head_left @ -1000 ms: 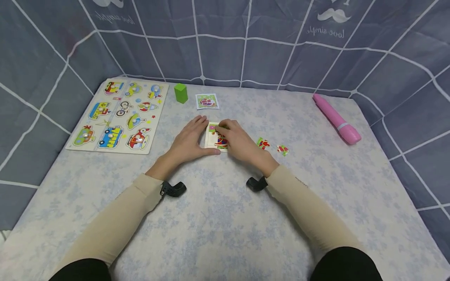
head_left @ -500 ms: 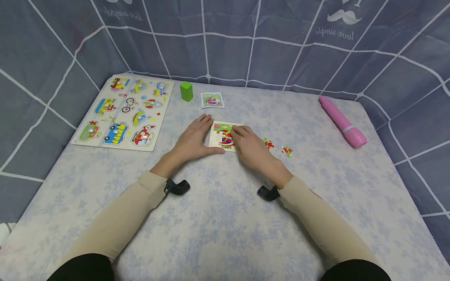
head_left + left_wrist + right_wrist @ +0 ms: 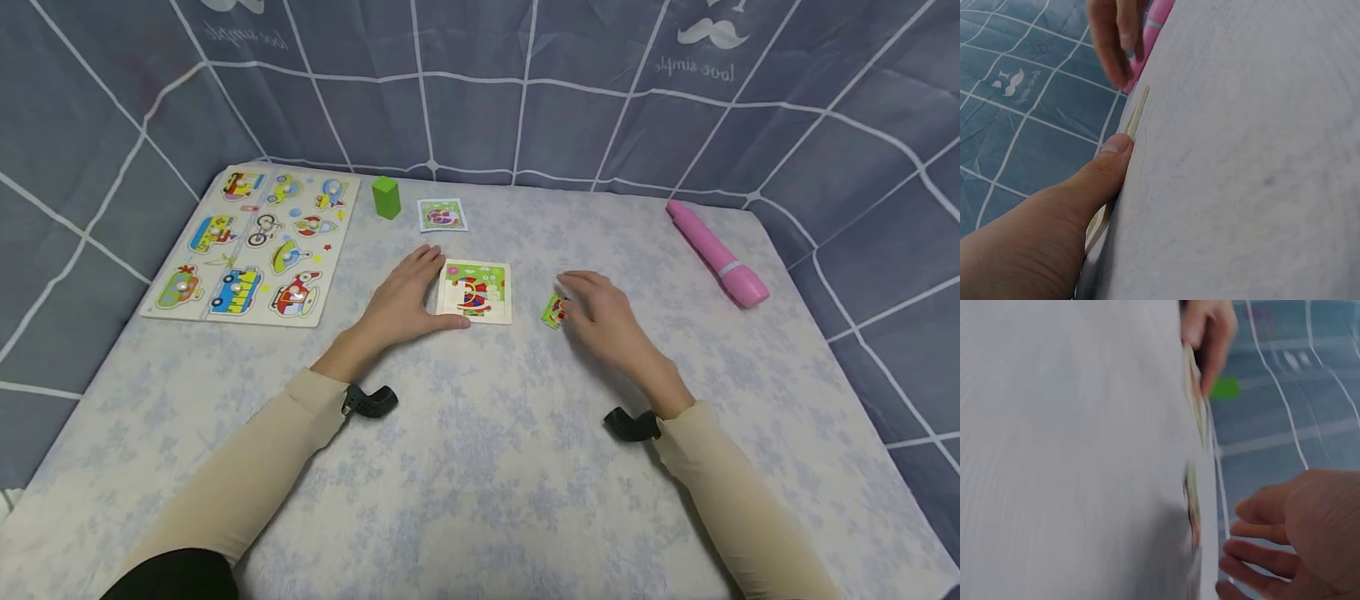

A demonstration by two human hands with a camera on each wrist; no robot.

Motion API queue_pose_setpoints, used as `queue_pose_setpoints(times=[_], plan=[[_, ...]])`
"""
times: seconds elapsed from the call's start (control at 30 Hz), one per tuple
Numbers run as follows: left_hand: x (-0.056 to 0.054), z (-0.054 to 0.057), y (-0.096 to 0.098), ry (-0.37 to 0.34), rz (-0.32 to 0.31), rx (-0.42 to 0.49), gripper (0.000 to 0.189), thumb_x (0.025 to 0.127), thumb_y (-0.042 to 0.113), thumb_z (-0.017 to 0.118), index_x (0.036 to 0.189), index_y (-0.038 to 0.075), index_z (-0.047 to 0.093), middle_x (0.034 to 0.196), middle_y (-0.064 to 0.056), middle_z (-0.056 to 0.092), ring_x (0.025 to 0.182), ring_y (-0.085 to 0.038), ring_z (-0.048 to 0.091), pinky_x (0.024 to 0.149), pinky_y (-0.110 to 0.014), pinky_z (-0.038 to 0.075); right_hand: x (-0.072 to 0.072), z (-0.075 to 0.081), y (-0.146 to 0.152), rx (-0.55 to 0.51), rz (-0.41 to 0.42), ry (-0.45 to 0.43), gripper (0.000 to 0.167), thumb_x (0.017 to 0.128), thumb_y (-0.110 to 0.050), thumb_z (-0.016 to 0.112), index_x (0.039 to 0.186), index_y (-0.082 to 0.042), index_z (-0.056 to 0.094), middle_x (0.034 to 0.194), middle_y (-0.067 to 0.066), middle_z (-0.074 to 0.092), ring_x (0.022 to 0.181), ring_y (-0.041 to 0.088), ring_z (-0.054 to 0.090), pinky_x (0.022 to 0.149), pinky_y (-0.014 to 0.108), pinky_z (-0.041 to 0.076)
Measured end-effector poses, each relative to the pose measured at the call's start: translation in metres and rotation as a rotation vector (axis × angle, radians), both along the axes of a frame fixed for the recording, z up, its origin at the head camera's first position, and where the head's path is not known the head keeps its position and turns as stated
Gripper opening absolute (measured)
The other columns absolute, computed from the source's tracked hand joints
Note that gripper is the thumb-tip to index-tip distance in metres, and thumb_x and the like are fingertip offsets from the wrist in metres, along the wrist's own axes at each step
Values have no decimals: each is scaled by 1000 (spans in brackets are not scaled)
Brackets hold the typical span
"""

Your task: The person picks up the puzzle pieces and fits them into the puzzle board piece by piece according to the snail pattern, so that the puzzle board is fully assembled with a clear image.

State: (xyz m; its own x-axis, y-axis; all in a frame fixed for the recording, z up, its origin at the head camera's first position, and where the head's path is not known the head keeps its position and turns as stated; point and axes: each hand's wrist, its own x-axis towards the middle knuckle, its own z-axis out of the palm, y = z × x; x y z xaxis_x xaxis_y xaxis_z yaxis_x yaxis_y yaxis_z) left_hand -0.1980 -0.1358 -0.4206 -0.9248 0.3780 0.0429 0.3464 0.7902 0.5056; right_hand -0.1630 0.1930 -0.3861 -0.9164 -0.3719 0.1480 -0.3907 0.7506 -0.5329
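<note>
A small square jigsaw board [image 3: 507, 297] lies flat, showing a red and blue picture on green with cream gaps. Along its left side rest the fairly straight fingers of my left hand [image 3: 396, 302], while the extended thumb touches the near edge, as the left wrist view shows with the board's thin edge [image 3: 1140, 106]. My right hand [image 3: 609, 327] hovers to the right, fingers spread and bent a little, with nothing seen in its grasp. Just left of its fingertips is a green and red jigsaw piece [image 3: 552, 311]. Whatever lies under that hand is hidden.
A picture card [image 3: 442, 215] lies behind the board, with a green block [image 3: 386, 198] standing to its left. Further left is a large vehicle peg puzzle [image 3: 330, 275]. A pink pen-shaped object [image 3: 716, 252] lies at the back right, before the grey-blue checked curtain [image 3: 480, 117].
My right hand has left the jigsaw board and moved right over the loose pieces, uncovering the board's right side. The left hand keeps its place at the board.
</note>
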Motion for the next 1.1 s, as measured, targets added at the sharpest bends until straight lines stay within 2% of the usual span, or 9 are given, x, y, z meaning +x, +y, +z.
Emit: queue_pose_setpoints(times=[0.1,0.2,0.3,0.5,0.67,0.77,0.93,1.1], plan=[[0,2,1,-7,0,-4,118,79,64,84,165,3,32,176,-12,23,165,-28,12,134,-50,18,5,2,29,-35,-79,-10,40,103,-7,65,142,4,62,145,26,59,131,46,59,108,61,49],[0,2,0,-8,1,-3,117,79,63,85,165,3,32,176,-12,23,165,-29,12,134,-51,18,11,1,45,-31,-139,-40,40,99,-11,74,136,2,68,135,25,65,117,45,66,101,59,54],[0,1,0,-6,1,4,117,79,63,85,165,3,32,176,-12,23,165,-28,12,133,-51,18,16,-1,52,-15,-180,-45,41,94,-14,80,131,1,71,126,24,68,110,43,68,98,58,52],[0,0,1,-14,1,8,119,79,63,85,165,3,31,176,-12,21,165,-28,11,133,-53,18,19,-10,56,-37,-194,-1,30,93,-7,80,122,0,75,111,22,69,99,40,66,92,53,50],[0,0,0,-6,-2,6,119,78,64,85,165,3,32,176,-12,22,165,-29,11,133,-53,18,20,-15,57,-77,-185,-39,27,95,-3,77,122,-2,74,110,20,66,97,35,65,85,44,53],[0,0,-1,-8,-1,4,119,78,64,85,165,3,32,176,-12,22,165,-29,11,133,-53,18,19,-17,58,-86,-184,-64,27,96,-5,77,123,-3,73,108,17,63,93,30,62,81,33,51],[0,0,-1,-12,-2,6,119,78,64,86,165,3,31,176,-12,22,165,-29,11,134,-52,17,19,-18,63,-128,-215,-61,20,97,-10,77,116,-5,75,103,13,64,89,23,60,74,15,47],[-1,0,0,-4,-3,4,118,78,64,85,165,3,32,176,-12,23,165,-29,11,133,-52,18,20,-11,68,-225,-242,-88,14,99,-16,76,110,-7,76,97,12,71,83,13,62,63,14,50]])
